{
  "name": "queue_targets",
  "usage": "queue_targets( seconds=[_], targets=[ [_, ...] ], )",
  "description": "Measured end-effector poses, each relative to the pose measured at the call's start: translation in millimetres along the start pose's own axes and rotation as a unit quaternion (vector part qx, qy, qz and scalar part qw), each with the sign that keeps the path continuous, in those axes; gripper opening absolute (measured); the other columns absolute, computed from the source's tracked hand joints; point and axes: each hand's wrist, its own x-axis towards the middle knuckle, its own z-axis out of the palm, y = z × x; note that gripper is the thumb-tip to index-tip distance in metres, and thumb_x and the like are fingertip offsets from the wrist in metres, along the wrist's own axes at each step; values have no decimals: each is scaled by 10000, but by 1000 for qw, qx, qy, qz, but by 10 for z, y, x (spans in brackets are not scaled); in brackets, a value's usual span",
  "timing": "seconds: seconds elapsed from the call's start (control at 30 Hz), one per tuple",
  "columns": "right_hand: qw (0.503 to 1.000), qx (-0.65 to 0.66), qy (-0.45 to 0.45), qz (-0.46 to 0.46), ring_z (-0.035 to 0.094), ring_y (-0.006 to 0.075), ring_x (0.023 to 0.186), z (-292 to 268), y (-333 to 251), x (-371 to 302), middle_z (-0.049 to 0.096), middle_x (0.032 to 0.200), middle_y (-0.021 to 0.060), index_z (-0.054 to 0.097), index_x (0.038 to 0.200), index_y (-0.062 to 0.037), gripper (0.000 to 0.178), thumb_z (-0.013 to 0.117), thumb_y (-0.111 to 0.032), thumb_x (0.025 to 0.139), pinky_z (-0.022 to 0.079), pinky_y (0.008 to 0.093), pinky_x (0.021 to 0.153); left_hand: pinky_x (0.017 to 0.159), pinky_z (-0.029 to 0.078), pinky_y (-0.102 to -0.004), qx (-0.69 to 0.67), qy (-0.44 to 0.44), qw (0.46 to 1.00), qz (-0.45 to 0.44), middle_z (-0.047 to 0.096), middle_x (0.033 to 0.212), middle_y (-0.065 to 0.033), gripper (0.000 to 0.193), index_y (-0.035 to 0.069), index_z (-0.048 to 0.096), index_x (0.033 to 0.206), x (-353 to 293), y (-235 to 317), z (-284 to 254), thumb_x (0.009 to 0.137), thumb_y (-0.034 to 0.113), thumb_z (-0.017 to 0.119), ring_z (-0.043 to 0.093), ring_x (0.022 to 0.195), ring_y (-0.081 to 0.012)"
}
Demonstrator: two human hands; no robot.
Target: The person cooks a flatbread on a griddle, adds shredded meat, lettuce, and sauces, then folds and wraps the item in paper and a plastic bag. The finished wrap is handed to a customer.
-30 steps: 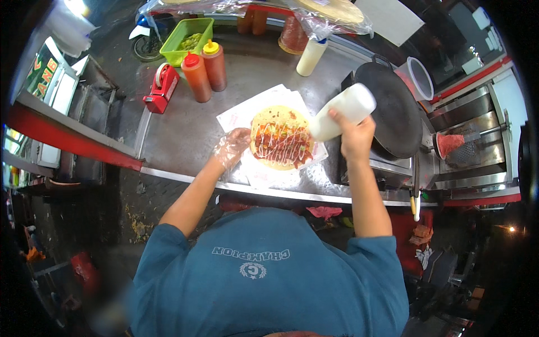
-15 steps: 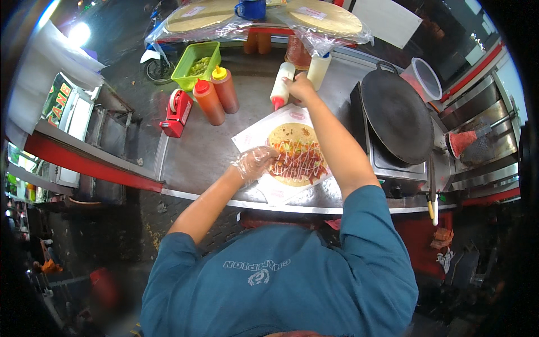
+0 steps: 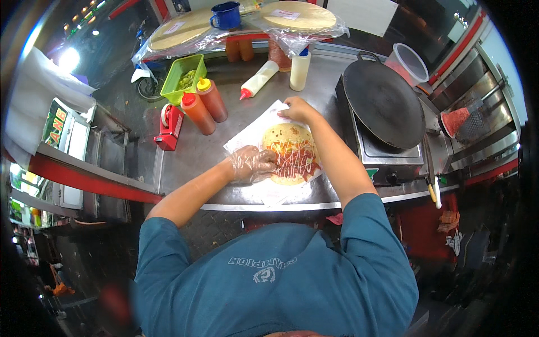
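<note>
A round flatbread (image 3: 282, 133) lies on white wrapping paper (image 3: 240, 139), its middle covered with dark filling and lines of white and red sauce. My left hand (image 3: 252, 163), in a clear plastic glove, is closed at the flatbread's left edge, fingertips against the filling; what it grips, if anything, is hidden. Bare, my right hand (image 3: 299, 110) pinches the paper's far edge just beyond the flatbread. A white squeeze bottle with a red tip (image 3: 260, 80) lies on its side past the paper, touched by neither hand.
To the right, a black griddle pan (image 3: 384, 104) sits on a stove. Red and yellow-capped sauce bottles (image 3: 198, 114), a green tub (image 3: 184, 78) and a red tape dispenser (image 3: 169, 128) stand left. A blue-capped bottle (image 3: 300, 70) and blue mug (image 3: 226, 15) are at the back.
My right hand has let go of the white squeeze bottle, now lying on the counter, and moved nearer to the paper's far edge. My left hand stays beside the flatbread.
</note>
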Motion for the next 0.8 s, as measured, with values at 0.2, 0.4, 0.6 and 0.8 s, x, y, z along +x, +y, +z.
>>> queue_targets(
  seconds=[0.2, 0.4, 0.6, 0.8],
  targets=[
    [998, 52, 18, -22, 674, 331, 1152, 47, 154, 45, 704, 1269, 235, 667, 1306, 49, 578, 835, -270, 854, 511, 400, 991, 882, 536, -411, 34, -35, 999, 20, 615, 1342, -4, 276, 240, 684, 1158, -6, 28, -14, 889, 275, 731, 678, 1065, -197],
    [988, 154, -22, -1, 673, 255, 1064, 20, 133, 0, 721, 1227, 179, 682, 1297, 33, 515, 831, -202, 864, 535, 383, 899, 924, 518, -413, 71, 11, 994, 80, 641, 1326, -33, 302, 207, 662, 1215, -107, 24, 82, 914, 225, 667, 672, 1101, -189],
    [982, 187, -25, 10, 659, 223, 1070, -12, 151, -34, 718, 1220, 157, 686, 1291, 21, 497, 833, -201, 871, 524, 378, 901, 783, 562, -423, 49, 64, 971, -225, 655, 1184, -92, 217, 146, 694, 1100, 58, 38, 403, 896, 222, 696, 687, 1011, -229],
    [991, 100, 48, -77, 693, 277, 1008, -85, -20, -446, 737, 1135, 204, 711, 1225, -33, 393, 776, -279, 926, 525, 383, 863, 818, 545, -478, 122, 175, 918, -334, 658, 1074, -64, 107, 166, 697, 955, 304, 134, 597, 848, 170, 693, 684, 967, -295]
  ],
)
